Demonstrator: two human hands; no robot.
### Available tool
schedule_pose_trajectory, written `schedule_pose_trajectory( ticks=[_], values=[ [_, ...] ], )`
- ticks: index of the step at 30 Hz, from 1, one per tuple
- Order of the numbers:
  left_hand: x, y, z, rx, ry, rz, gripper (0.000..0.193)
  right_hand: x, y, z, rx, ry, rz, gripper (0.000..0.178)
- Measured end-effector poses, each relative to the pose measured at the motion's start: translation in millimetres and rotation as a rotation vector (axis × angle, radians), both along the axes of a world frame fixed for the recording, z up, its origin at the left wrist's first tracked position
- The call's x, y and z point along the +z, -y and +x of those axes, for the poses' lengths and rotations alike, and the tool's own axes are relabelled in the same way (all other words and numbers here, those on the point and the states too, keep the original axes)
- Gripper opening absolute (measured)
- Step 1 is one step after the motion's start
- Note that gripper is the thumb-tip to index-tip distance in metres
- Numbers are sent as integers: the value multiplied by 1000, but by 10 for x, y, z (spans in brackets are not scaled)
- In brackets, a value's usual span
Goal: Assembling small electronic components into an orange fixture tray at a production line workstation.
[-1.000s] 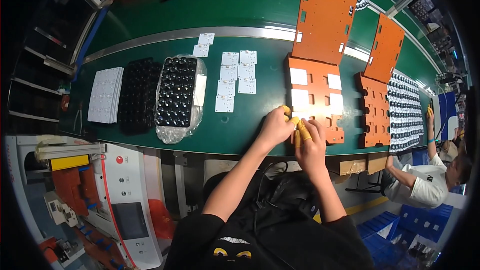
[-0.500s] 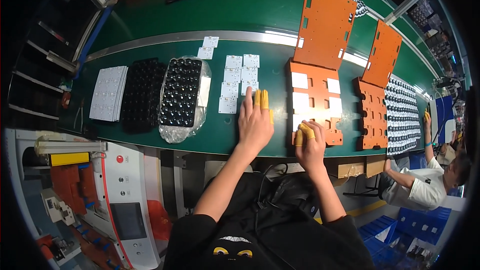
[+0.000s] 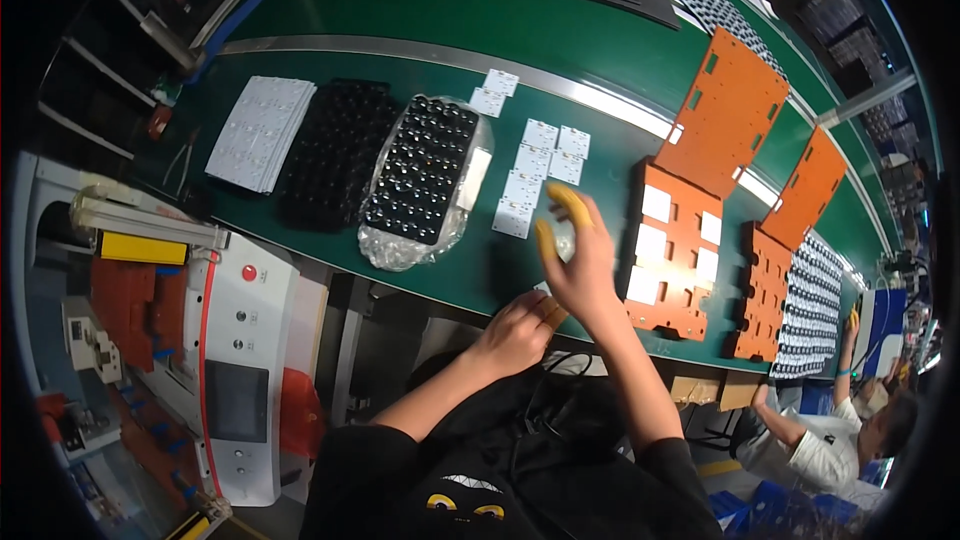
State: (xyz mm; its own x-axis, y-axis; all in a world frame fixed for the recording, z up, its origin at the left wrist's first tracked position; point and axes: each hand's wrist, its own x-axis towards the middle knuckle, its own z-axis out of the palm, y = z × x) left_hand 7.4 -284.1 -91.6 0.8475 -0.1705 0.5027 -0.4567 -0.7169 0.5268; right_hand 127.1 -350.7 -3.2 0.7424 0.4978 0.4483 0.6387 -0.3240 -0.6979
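Small white square boards (image 3: 540,172) lie in a cluster on the green worktop (image 3: 400,30), at about 11 o'clock from our right hand (image 3: 578,262). That hand hovers above the worktop with its yellow-capped fingers (image 3: 566,202) spread and loose, and we cannot tell whether they grip anything. Our left hand (image 3: 518,328) sits at the near edge, fingers curled, contents hidden. An orange fixture (image 3: 678,250) holding white boards lies at 3 o'clock, a bagged black tray (image 3: 420,180) at 9 o'clock.
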Motion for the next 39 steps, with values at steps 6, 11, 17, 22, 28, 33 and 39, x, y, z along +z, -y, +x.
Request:
schedule_pose_trajectory(
  ticks=[6,11,17,22,28,33,39],
  values=[
    [190,-158,-143,244,-90,31,35,-331,-1157,700,58,49,9,42],
    [198,-221,-242,227,-107,-27,33,-470,-1449,1047,104,120,-257,33],
    [149,-313,-327,174,-74,-55,30,-120,-1061,836,1,-67,-161,24],
    [205,-415,-400,324,94,21,26,224,-106,233,5,-414,-67,27],
    [257,-231,-240,280,18,-408,24,156,923,-416,1,-920,135,37],
    [540,-13,-226,136,-83,-610,24,64,1207,-793,-33,-949,397,32],
    [386,379,-272,115,-271,-1296,27,-32,1182,-1007,-94,-800,466,35]
  ],
)
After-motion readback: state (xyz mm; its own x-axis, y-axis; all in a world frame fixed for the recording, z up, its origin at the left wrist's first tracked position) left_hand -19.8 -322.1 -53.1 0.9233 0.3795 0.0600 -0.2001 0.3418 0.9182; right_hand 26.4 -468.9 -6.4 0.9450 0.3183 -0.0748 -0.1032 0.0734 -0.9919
